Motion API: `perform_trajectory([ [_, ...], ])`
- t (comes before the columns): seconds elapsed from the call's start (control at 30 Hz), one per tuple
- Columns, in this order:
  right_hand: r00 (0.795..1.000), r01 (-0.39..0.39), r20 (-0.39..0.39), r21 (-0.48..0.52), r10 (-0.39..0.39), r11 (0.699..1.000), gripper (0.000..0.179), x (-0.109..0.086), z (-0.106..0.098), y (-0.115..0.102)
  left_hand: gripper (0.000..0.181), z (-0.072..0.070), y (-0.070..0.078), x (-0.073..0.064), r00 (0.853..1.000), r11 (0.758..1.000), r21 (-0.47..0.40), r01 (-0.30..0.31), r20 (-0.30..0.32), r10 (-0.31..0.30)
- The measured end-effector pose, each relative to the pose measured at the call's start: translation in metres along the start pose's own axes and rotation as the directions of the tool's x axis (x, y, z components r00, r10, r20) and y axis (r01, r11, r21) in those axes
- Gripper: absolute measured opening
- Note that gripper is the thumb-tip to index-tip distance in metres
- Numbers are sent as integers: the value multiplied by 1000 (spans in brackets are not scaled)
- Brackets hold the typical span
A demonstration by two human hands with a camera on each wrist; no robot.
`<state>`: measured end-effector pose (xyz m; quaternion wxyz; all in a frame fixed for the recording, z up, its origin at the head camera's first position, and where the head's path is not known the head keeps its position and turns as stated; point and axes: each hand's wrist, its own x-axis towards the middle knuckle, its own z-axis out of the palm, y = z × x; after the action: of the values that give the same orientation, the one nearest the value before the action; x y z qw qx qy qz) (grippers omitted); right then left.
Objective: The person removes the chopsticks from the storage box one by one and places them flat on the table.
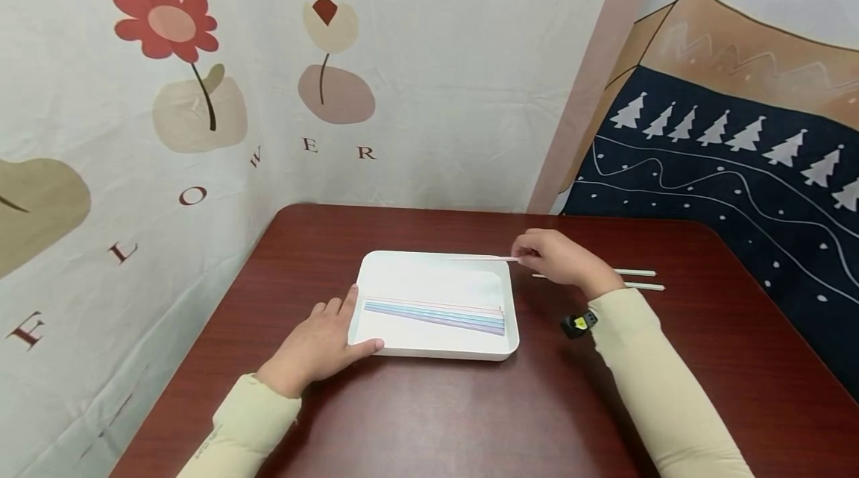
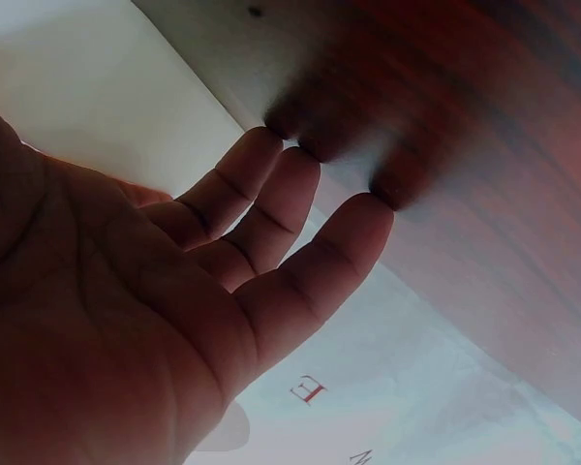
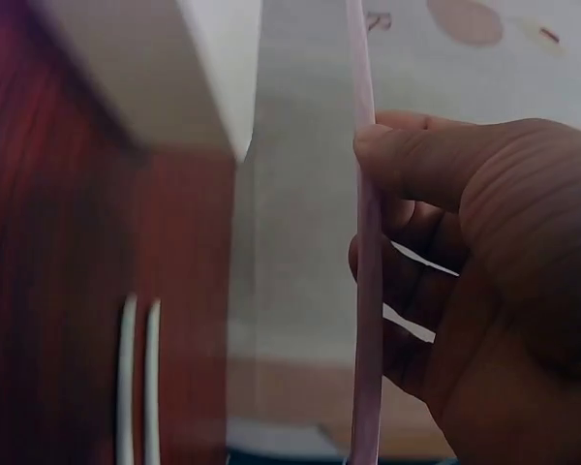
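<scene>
One pink stick [image 3: 369, 271], pinched in R hand [image 1: 560, 260] fingers, is over far R corner of tray [image 1: 429, 280] nr surface's [image 1: 443, 418] far edge, L hand [image 1: 321, 340] fingers straight at tray's L edge; prob. placing step, next likely needs lowering it level by other sticks [image 1: 436, 313].

The right sleeve [image 1: 651, 381] is pale yellow-green and padded. Just beside the right sleeve's cuff [image 1: 624, 310] sits a small black wrist device [image 1: 572, 328] with a yellow patch [image 1: 581, 323]. Opposite the right sleeve, the matching left sleeve [image 1: 244, 418] bears tiny lettering [image 1: 206, 445]
</scene>
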<state>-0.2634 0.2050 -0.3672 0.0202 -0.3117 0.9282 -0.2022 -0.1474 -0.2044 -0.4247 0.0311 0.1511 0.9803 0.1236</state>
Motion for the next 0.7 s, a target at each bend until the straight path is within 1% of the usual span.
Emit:
perform_trajectory([
  [0.17,999,-23,-40,27,24,999,9,-25,-3,26,113,0,1,1,1000,1000,-2,-3,0,3],
  [0.27,998,-33,-61,23,34,999,10,-41,-5,40,114,-1,1,0,1000,1000,-2,-3,2,3],
  [0.43,993,-89,-73,12,90,996,12,-66,-12,56,115,-2,1,0,1000,1000,-5,4,9,-4],
  [0.5,991,-116,-68,3,116,993,13,-73,-14,61,115,-2,1,0,1000,1000,-6,6,10,-6],
  [0.7,989,-135,-58,0,135,991,13,-88,-15,82,114,-1,2,1,1000,1000,-10,-2,8,2],
])
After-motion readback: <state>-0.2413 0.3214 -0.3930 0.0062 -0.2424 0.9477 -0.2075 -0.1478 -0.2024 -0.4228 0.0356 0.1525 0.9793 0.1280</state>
